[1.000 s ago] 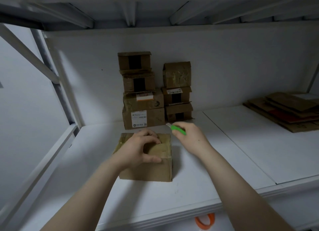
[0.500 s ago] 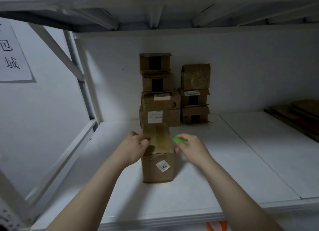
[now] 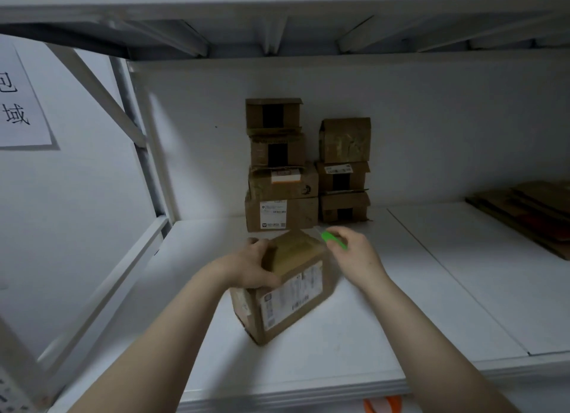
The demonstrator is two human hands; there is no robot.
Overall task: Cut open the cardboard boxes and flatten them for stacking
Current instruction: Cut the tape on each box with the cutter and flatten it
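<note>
A sealed brown cardboard box (image 3: 290, 301) with a white shipping label on its near face stands skewed on the white shelf (image 3: 339, 351), one corner towards me. My left hand (image 3: 249, 267) grips its top left edge, fingers curled over the taped top. My right hand (image 3: 354, 255) holds a green box cutter (image 3: 333, 240) just right of the box's top far corner, its blade end pointing left towards the box.
Two stacks of sealed cardboard boxes (image 3: 282, 172) stand against the back wall behind the box. Flattened cardboard (image 3: 530, 209) lies piled at the far right of the shelf. A metal upright and brace (image 3: 135, 141) close the left side. An orange ring (image 3: 382, 405) shows below the shelf edge.
The box has been turned from standing tall and narrow to lying skewed with its large label facing me. My left hand shifted onto its top left edge; the right hand stays beside it with the cutter.
</note>
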